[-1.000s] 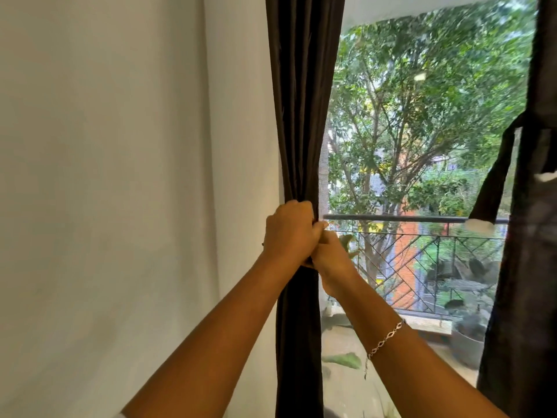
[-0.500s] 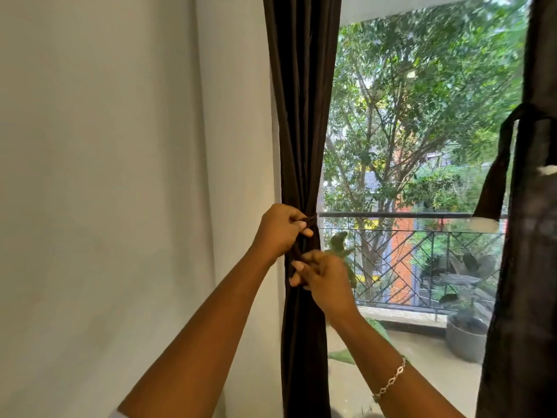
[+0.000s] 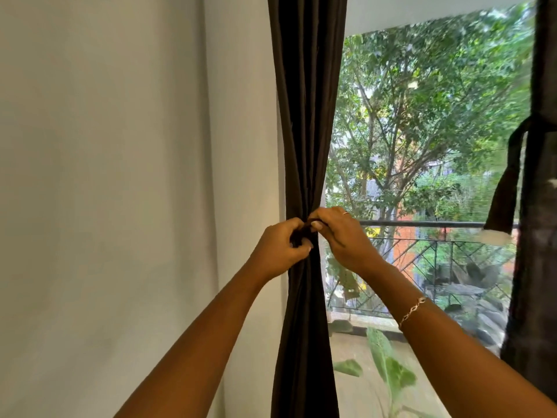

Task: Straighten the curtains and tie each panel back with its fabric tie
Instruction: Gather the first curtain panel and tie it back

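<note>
The gathered fabric curtain panel [image 3: 304,116] on the left and its narrow fabric tie [image 3: 307,224] are plain dark brown, the smooth wall [image 3: 105,146] plain off-white, the far metal balcony railing [image 3: 437,224] black with diagonal lines, the leafy trees [image 3: 422,101] green, and the thin chain bracelet [image 3: 413,309] silver.

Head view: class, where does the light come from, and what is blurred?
Head view: daylight enters through the window; the left curtain panel reads near-black against it; the right curtain panel and its hanging tie at the edge look smeared; left hand and right hand are sharp.
</note>
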